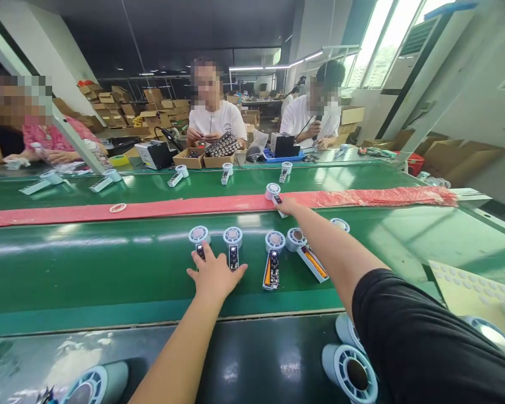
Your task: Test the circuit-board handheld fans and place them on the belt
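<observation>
My left hand (214, 270) is spread out, palm down, over the near green belt. Its fingertips reach the handle of a light-blue handheld fan (199, 234), and its thumb side lies by the handle of another handheld fan (233, 235); whether it touches them I cannot tell. Further out, my right hand (289, 206) has its fingers closed on the handle of a handheld fan (272, 191) at the red strip. Below that arm lie a fan with a dark circuit board and orange part in its open handle (273, 269) and a tilted one (313, 262).
A red strip (185, 206) with a white ring (118, 207) divides the green belts. Several fans lie on the far belt, including one fan (285, 168). Larger blue-white round housings (350, 373) stand on the near ledge. Co-workers sit opposite, behind a component box (219, 161).
</observation>
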`<state>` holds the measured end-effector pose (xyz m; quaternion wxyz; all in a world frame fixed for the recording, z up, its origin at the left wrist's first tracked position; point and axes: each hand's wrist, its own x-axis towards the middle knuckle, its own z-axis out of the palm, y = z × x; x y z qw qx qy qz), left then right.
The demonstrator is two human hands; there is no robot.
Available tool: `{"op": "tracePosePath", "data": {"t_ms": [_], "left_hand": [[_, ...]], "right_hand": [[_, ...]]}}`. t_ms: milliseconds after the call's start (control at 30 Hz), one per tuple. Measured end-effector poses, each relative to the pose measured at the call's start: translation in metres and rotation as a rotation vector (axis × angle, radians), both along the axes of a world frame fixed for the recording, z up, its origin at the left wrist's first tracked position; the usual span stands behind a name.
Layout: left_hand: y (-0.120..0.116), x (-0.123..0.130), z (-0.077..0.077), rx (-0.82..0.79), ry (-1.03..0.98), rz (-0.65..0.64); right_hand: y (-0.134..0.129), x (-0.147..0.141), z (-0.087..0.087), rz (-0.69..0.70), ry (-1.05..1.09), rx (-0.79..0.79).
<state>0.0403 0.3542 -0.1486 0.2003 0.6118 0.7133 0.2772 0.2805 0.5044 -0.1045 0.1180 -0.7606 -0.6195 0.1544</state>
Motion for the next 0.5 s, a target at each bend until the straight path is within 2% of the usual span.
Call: {"op": "tracePosePath", "data": {"t_ms": [100, 200, 267, 333, 400, 500], "left_hand": [[0.006, -0.007, 0.005, -0.096, 0.155, -0.044], [0.013, -0.017, 0.008, -0.213, 0.282, -0.097], [0.017, -0.02, 0.009, -0.233, 0.303, -0.096], [0.018, -0.018, 0.009, -0.221, 0.321, -0.102], [0.016, -0.013, 0.009, -0.189, 0.337, -0.134], [0.005, -0.013, 0.01, -0.118, 0.32, -0.185]], "right_hand": [[-0.02, 0.04, 0.017, 0.004, -0.035, 0.072], [-0.064, 0.096, 0.027, -0.065, -0.099, 0.0], [-0.103, 0.123, 0.02, -0.134, -0.131, -0.077], [-0.138, 0.136, 0.006, -0.177, -0.147, -0.112], [-0.163, 0.135, -0.01, -0.18, -0.155, -0.101], [-0.179, 0.119, -0.024, -0.132, -0.148, -0.053]]}}
